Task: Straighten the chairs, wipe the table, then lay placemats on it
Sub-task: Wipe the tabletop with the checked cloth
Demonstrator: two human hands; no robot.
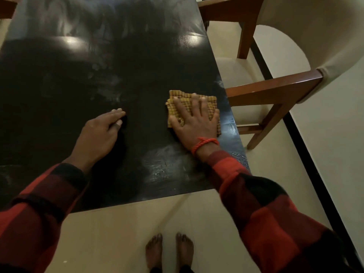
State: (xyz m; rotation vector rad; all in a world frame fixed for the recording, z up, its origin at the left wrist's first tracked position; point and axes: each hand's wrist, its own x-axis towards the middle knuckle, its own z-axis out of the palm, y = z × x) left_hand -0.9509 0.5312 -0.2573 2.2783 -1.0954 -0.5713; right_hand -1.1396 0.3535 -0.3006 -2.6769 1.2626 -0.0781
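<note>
On the black table, near its right edge: a yellow cloth, lying flat. On top of the cloth: the right hand, fingers spread out straight, palm pressing down, not curled round anything. On that wrist: an orange thread band. Left of the cloth, well apart from it: the left hand, resting on the table, fingers loosely bent, holding nothing. Near the cloth and closer to the table's near edge: pale smeary streaks on the dark top. Further up the table: two bright spots of reflected light. On both arms: red and black checked sleeves. Just beside the table's right edge: a chair with brown wooden arms and a cream seat and back, seat partly under the table. At the table's far left corner: a bit of another wooden chair. Below the table's near edge: two bare feet on a pale floor.
</note>
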